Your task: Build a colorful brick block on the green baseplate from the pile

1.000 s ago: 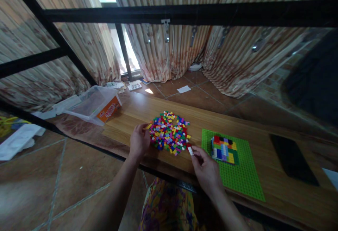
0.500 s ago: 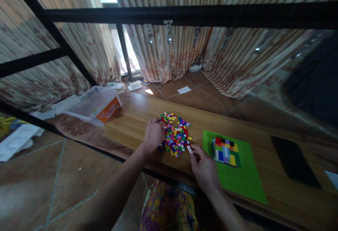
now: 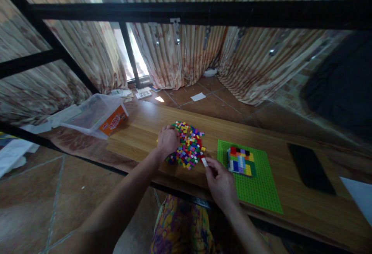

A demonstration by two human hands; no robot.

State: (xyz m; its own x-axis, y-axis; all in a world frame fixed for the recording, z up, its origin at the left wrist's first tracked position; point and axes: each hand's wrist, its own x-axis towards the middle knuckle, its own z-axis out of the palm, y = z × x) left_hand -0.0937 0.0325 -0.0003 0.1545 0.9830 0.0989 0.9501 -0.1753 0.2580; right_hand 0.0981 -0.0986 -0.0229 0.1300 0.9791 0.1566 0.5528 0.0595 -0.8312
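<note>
Two hands at one brick pile, one white brick pinched on my right.
My right hand (image 3: 221,181) has its grip clamped on a white brick (image 3: 204,162) at the pile's near right edge; my left hand (image 3: 169,141) covers the pile's left side, and I cannot tell whether its grip is apart or together. I see one pile (image 3: 190,147) mid-surface (image 3: 154,120), its bricks too many and small to count. Right of it lies one green baseplate (image 3: 258,194) carrying one multicoloured build (image 3: 241,163), then one black slab (image 3: 310,169). At the far left, one clear tub (image 3: 100,102) bears one orange label (image 3: 112,120), its pale lettering too blurred for me to read. Beyond the surface, one white sheet (image 3: 198,97) lies on the floor (image 3: 215,98).
</note>
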